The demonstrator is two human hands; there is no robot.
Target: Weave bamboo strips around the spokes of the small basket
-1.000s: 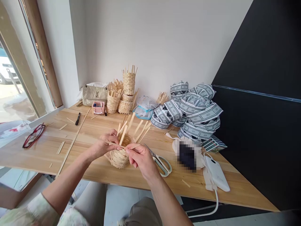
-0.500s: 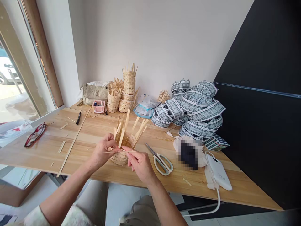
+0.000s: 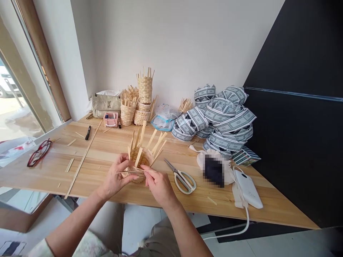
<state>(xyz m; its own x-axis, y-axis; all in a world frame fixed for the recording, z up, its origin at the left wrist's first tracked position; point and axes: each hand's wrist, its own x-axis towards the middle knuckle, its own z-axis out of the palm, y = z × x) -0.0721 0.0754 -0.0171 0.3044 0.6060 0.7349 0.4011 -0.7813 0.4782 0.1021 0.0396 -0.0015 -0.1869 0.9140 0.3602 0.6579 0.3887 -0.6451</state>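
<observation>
We catalogue one unfinished bamboo basket (image 3: 138,167), staves splayed, held over the wooden surface (image 3: 93,171); our left hand (image 3: 116,176) curls a closed grip round its side; our right hand (image 3: 159,187) pinches a thin bamboo strand (image 3: 125,171) shut against the weave; scissors (image 3: 183,182) lie just right of it.
</observation>
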